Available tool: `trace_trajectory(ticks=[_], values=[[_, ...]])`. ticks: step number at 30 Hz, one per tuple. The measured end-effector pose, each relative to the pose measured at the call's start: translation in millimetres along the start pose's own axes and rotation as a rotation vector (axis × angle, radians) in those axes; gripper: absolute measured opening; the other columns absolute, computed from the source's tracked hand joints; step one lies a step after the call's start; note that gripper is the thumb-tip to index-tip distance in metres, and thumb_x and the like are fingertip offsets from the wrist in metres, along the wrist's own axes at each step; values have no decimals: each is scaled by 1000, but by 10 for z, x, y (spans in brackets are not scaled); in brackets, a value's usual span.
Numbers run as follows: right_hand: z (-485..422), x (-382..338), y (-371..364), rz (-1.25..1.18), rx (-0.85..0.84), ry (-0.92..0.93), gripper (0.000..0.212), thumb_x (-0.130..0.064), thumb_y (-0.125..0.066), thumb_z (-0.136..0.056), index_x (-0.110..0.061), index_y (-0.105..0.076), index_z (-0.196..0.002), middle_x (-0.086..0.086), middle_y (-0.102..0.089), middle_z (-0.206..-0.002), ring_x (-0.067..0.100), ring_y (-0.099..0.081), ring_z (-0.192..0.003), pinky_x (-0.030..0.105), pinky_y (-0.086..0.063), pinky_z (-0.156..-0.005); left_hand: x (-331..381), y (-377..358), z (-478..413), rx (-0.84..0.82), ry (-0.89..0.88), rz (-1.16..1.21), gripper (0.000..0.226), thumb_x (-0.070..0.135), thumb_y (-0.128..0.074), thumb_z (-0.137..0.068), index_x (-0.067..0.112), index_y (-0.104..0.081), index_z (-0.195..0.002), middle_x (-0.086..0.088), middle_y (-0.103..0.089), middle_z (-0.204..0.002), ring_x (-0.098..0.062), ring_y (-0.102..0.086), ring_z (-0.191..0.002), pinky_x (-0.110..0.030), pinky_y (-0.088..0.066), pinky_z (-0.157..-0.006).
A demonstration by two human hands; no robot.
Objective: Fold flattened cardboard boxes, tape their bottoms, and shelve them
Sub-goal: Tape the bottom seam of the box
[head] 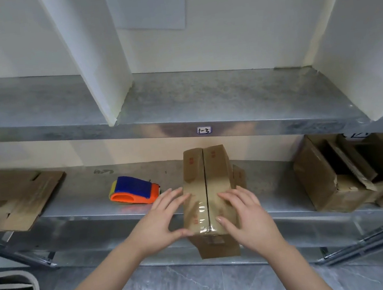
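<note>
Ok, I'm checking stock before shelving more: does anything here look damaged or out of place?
Yes. The open box at the right end of the shelf looks battered, its lower edge torn and crumpled. The taped box under the left hand and right hand overhangs the shelf's front edge.

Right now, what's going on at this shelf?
A person is putting together a small cardboard box on the lower metal shelf. The left hand and the right hand lie flat on its upturned flaps, either side of the centre seam, where shiny clear tape shows at the near end. An orange and blue tape dispenser lies just to the left, flattened cardboard farther left, and open boxes on the right.
</note>
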State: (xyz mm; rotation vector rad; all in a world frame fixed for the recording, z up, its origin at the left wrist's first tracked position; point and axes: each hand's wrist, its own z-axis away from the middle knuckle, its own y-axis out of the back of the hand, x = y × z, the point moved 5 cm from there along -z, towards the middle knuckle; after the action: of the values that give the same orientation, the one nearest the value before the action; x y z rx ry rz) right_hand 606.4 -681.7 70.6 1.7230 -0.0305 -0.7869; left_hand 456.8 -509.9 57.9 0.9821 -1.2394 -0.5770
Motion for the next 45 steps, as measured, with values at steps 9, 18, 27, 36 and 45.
trace_trajectory(ticks=[9, 18, 27, 36, 45], values=[[-683, -1214, -384, 197, -37, 153, 54, -50, -48, -91, -37, -38, -143, -8, -40, -149, 17, -22, -145, 40, -41, -106, -916, 669, 247, 143, -107, -336, 59, 40, -59, -83, 23, -47, -138, 1, -48, -140, -22, -45, -127, -39, -42, -104], [-1141, -1543, -1574, 137, -190, -174, 58, -42, -49, -93, -30, -32, -147, -3, -40, -146, 23, -32, -135, 42, -44, -102, -1879, 789, 154, 18, -94, -561, 78, 45, -80, -62, 17, -57, -131, -6, -62, -126, -32, -59, -117, -48, -44, -99], [-1238, -1224, -2008, 157, -215, -454, 56, -42, -47, -95, -17, -34, -144, 7, -39, -147, 29, -27, -139, 42, -39, -106, -2173, 673, -386, -128, -100, -405, 70, 44, -69, -77, 12, -50, -137, -14, -52, -135, -35, -50, -122, -42, -31, -109], [-1171, -1009, -2138, -43, -112, -591, 53, -36, -48, -96, -18, -38, -145, 6, -41, -148, 27, -34, -135, 36, -34, -108, -2323, 622, -587, -343, -3, -118, 59, 33, -68, -82, 24, -42, -135, -9, -52, -120, -27, -55, -104, -35, -47, -85], [-1161, -901, -2155, -187, -56, -639, 50, -31, -53, -95, -21, -43, -143, 5, -46, -144, 27, -38, -134, 36, -38, -105, -2533, 652, -488, -345, 11, -82, 63, 33, -73, -77, 25, -46, -134, -7, -50, -121, -24, -51, -108, -30, -42, -87]])
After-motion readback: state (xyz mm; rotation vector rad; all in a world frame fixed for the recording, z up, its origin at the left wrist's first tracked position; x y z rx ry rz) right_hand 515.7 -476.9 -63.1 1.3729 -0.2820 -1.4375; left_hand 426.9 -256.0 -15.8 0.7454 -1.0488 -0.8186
